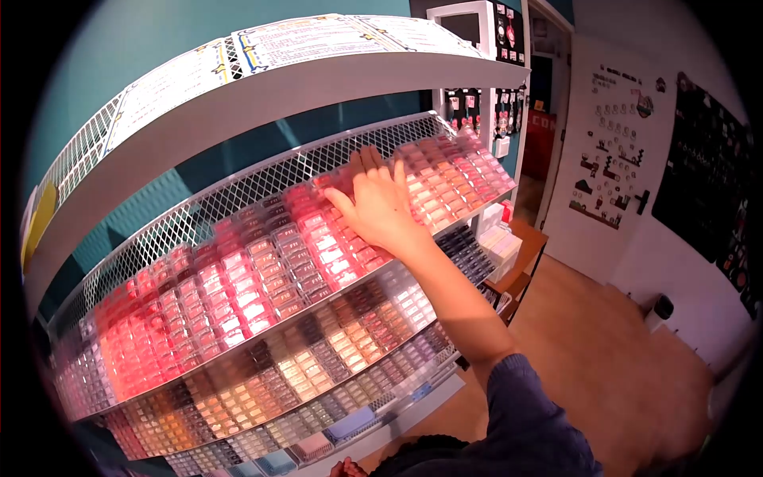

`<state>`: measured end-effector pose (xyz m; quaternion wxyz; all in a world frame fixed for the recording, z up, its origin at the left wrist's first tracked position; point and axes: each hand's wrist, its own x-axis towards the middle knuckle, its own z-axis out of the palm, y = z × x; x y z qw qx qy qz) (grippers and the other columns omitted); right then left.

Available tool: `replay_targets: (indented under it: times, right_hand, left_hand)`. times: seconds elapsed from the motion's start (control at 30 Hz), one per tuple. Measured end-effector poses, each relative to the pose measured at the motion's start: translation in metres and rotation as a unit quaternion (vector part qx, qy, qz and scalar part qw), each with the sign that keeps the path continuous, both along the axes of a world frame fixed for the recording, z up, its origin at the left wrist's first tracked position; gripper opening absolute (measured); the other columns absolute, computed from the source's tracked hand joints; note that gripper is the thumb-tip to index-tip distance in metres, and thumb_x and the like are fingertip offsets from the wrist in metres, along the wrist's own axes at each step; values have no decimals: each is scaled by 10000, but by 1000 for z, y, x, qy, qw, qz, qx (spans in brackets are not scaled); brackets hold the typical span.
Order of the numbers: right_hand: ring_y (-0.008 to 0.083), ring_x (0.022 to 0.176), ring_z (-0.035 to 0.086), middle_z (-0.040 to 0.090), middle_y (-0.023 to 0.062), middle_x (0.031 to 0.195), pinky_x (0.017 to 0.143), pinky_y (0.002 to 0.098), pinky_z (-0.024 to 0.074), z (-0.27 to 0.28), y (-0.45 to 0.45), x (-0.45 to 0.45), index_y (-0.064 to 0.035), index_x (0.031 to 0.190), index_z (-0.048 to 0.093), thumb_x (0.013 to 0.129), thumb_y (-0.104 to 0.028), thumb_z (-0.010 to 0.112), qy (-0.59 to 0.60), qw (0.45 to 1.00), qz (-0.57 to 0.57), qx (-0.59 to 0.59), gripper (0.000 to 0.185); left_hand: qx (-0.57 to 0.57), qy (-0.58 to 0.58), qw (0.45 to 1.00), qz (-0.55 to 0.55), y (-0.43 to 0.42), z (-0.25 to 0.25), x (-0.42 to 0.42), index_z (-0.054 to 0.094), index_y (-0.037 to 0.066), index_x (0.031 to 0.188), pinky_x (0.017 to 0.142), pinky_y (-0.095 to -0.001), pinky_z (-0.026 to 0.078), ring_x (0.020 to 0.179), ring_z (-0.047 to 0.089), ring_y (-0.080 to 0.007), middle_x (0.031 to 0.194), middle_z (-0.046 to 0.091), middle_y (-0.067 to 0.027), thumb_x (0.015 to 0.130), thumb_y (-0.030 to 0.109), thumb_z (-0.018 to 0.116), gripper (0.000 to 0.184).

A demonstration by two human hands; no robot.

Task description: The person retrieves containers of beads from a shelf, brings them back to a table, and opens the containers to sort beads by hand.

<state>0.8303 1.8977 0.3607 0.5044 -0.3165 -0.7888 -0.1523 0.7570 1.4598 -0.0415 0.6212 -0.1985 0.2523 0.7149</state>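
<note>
My right hand (380,203) reaches across the top shelf, palm down with its fingers spread over rows of small clear boxes (330,250). The boxes under and beside it are red and pink. Its fingertips rest at the back of the rows, near the white wire mesh (306,163), and nothing shows in its grasp. At the bottom edge of the view, only the curled fingers of my left hand (347,468) show, below the lowest shelf; what they hold, if anything, is hidden.
Lower shelves hold more small boxes (302,374) in brown, beige and grey. Above hangs a grey ledge (318,77) with printed sheets (306,41). To the right are a wooden stand (524,254), a white door (592,167) and a blackboard (703,183).
</note>
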Motion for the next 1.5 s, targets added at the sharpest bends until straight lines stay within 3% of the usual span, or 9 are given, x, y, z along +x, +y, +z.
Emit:
replay_targets:
  times: [0.2, 0.27, 0.37, 0.67, 0.8, 1.1, 1.3, 1.4, 1.5]
  right_hand:
    - [338, 1380, 305, 458, 239, 1383, 1141, 545, 156, 16, -17, 25, 72, 1273, 517, 907, -539, 507, -129, 970, 59, -196, 712]
    - [361, 1316, 400, 429, 282, 1404, 1124, 533, 216, 4, -12, 19, 92, 1309, 477, 930, -541, 480, -111, 981, 49, -150, 738]
    - [347, 1402, 297, 365, 265, 1468, 1156, 544, 145, -6, -3, 13, 75, 1428, 339, 942, -548, 445, -76, 991, 39, -102, 797]
    - [363, 1416, 253, 351, 265, 1469, 1149, 569, 126, -6, 1, 25, 74, 1362, 425, 934, -490, 500, -52, 985, 90, -140, 712]
    - [350, 1209, 478, 562, 223, 1200, 1133, 555, 179, -7, 7, 48, 44, 1199, 531, 936, -390, 541, 71, 985, 154, -18, 508]
    - [224, 787, 615, 633, 41, 767, 952, 402, 376, -34, 45, 165, -90, 867, 656, 802, -90, 684, 95, 974, 204, 17, 71]
    - [183, 701, 599, 625, 10, 711, 897, 362, 385, -59, 67, 245, -95, 808, 662, 788, -60, 696, 73, 988, 136, -28, 53]
    - [219, 721, 604, 626, 31, 713, 905, 390, 379, -60, 76, 278, -88, 815, 648, 788, -62, 682, 76, 988, 118, -62, 51]
    - [197, 712, 609, 629, 21, 716, 891, 378, 388, -64, 91, 304, -89, 814, 648, 786, -59, 686, 75, 991, 97, -44, 56]
  left_hand:
    - [20, 36, 998, -36, 14, 7, 9, 573, 51, 881, 613, -263, 486, 683, 569, -131, 765, 609, -32, 908, 160, 617, 121]
    - [10, 76, 997, -32, 17, 4, 15, 571, 51, 880, 607, -259, 484, 680, 566, -132, 765, 608, -32, 909, 164, 615, 125]
    - [-18, 100, 995, -24, 22, 8, 20, 569, 52, 880, 597, -254, 482, 681, 565, -133, 765, 607, -32, 912, 168, 612, 127]
    - [-25, 38, 999, -29, 34, 15, 31, 576, 50, 906, 584, -235, 502, 708, 588, -137, 778, 616, -39, 913, 164, 614, 120]
    - [-42, 57, 997, -28, 46, 15, 43, 578, 40, 921, 579, -232, 513, 703, 601, -143, 787, 623, -44, 918, 168, 604, 130]
    - [-35, 92, 985, -138, 96, 2, 88, 597, 28, 1014, 548, -214, 458, 655, 553, -125, 795, 600, -23, 945, 197, 562, 186]
    - [-148, 132, 955, -222, 143, 42, 138, 614, 72, 867, 680, -341, 496, 680, 592, -213, 758, 617, -52, 926, 213, 574, 158]
    - [-85, 107, 961, -240, 156, 0, 141, 608, 73, 834, 687, -339, 499, 699, 607, -216, 780, 632, -60, 917, 217, 591, 167]
    - [-89, 74, 955, -273, 184, -10, 141, 613, 55, 970, 689, -323, 495, 731, 598, -215, 815, 632, -70, 935, 261, 570, 213]
